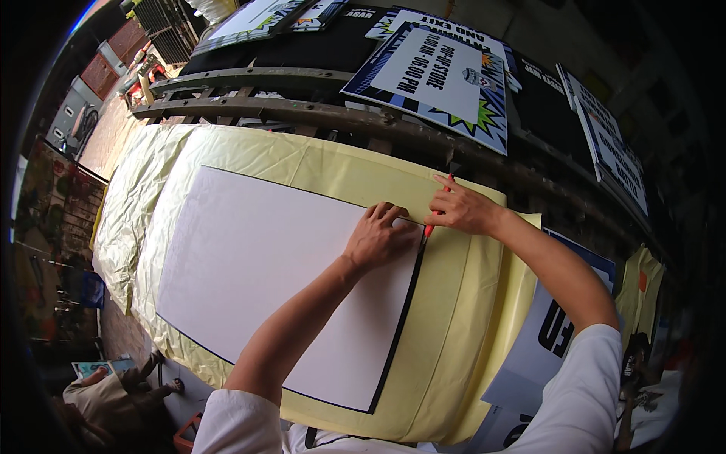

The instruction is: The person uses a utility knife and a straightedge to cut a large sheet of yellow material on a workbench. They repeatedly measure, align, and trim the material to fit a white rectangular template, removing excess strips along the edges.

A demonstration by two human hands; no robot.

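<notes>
A large white board [280, 265] with a thin black border lies on a yellow sheet covering the work surface. My left hand [382, 236] rests on the board near its far right corner. Its fingers are bent and slightly apart, reaching over the far edge; the thumb is mostly hidden. My right hand [463, 208] is just right of that corner, closed around a slim red utility knife [430, 227]. The knife's dark lower tip is close to the board's right edge; whether it touches cannot be made out.
The wrinkled yellow sheet [454, 303] drapes over the surface's edges. Beyond it run dark metal rails [249, 79], with printed sign boards [423, 83] lying past them. More printed boards [529, 356] are beside my right arm. A seated person [113, 401] is at lower left, and another [650, 401] at lower right.
</notes>
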